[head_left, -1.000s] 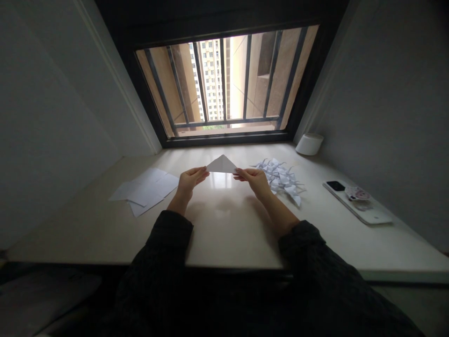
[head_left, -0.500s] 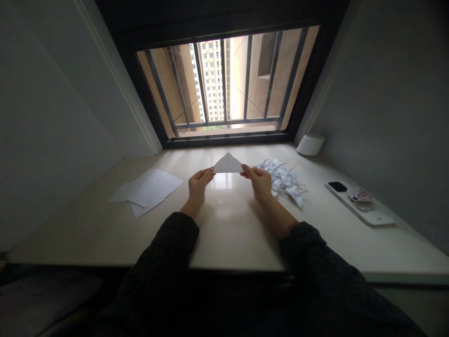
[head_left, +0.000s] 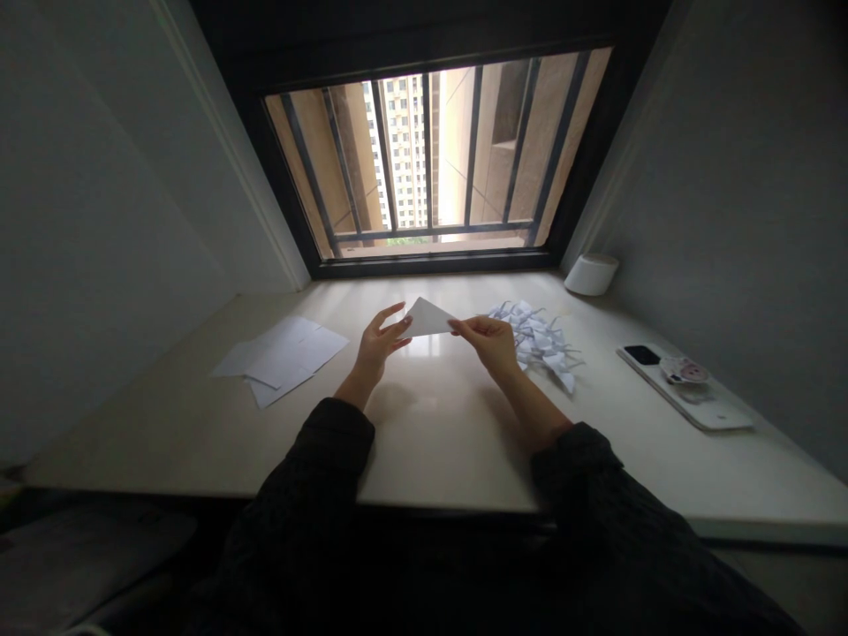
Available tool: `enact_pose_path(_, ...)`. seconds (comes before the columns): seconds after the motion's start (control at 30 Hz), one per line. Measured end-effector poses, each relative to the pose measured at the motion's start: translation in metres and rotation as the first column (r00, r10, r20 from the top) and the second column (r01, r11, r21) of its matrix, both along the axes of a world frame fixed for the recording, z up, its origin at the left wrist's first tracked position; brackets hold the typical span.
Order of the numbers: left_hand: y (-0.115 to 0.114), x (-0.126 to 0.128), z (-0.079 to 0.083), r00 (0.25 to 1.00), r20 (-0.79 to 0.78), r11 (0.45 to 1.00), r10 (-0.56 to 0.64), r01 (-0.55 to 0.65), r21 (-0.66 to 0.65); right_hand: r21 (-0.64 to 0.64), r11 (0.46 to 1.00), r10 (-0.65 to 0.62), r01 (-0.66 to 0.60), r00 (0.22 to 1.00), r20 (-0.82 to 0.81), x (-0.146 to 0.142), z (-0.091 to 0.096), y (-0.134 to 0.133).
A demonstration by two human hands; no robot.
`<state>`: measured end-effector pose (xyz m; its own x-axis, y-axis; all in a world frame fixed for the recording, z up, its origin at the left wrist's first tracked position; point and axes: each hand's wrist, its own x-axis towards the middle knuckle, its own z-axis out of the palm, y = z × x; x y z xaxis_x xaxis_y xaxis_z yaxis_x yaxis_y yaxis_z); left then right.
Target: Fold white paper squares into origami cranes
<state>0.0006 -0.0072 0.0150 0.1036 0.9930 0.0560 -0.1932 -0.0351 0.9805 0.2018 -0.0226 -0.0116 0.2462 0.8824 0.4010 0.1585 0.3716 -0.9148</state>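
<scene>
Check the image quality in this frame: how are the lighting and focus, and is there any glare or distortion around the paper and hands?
In the head view, the bright window leaves the walls and dark sleeves underexposed; glare shines off the polished tabletop below the folded paper triangle; the left hand and right hand look reasonably sharp; wide-angle distortion makes the walls lean sharply.

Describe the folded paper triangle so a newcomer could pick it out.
Below the barred window runs a pale counter. Above it, the right hand pinches a white paper triangle, held up, unlike the flat loose sheets and heaped paper cranes.
</scene>
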Motion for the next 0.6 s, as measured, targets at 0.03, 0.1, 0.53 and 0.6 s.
enact_pose_path(0.03, -0.001, 0.001, 0.0, 1.0, -0.013, 0.999, 0.024, -0.024, 0.021, 0.002, 1.0, 0.002, -0.002, 1.0, 0.021, 0.0, 0.0, 0.0)
enact_pose_path(0.1, -0.003, 0.005, -0.001, 0.998, -0.016, 0.996, 0.068, -0.067, 0.06, 0.002, 1.0, 0.007, -0.007, 0.999, 0.034, -0.001, 0.0, -0.001)
enact_pose_path(0.53, -0.012, 0.024, -0.011, 0.984, -0.018, 0.974, 0.176, -0.171, 0.147, -0.011, 0.995, 0.097, -0.103, 0.964, -0.248, -0.026, -0.01, -0.005)
enact_pose_path(0.6, -0.014, 0.024, -0.011, 0.981, -0.027, 0.972, 0.191, -0.185, 0.143, -0.005, 0.997, 0.067, -0.071, 0.963, -0.263, -0.028, -0.013, -0.003)
